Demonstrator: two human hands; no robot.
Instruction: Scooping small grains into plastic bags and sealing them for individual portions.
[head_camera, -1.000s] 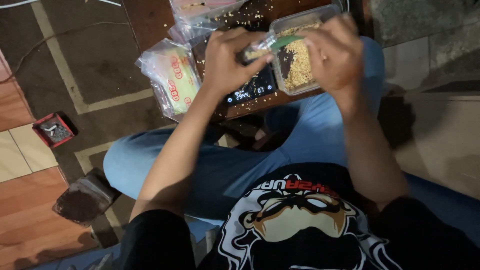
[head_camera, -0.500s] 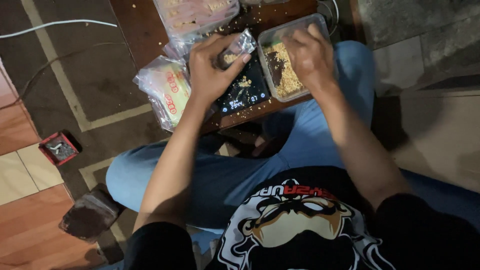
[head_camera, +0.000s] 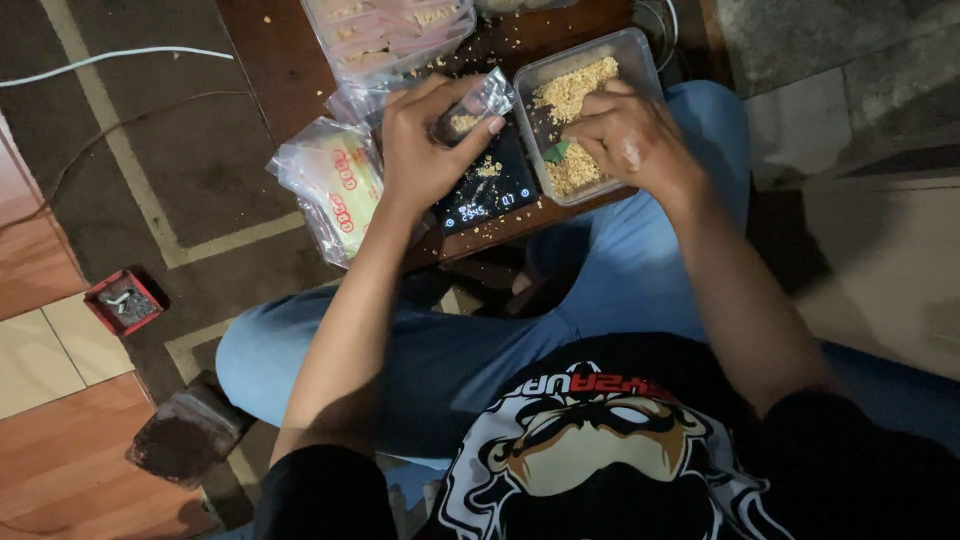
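Small clear pouch of yellow crumbs sits pinched in the left hand over a black digital scale. The right hand curls its fingers into a clear plastic tub of crumbs just beside it. Red-and-yellow labelled bags lie left of the scale.

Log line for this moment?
left hand: holds small plastic bag over digital scale | right hand: in granule tub

Dim, warm light; soft motion blur.
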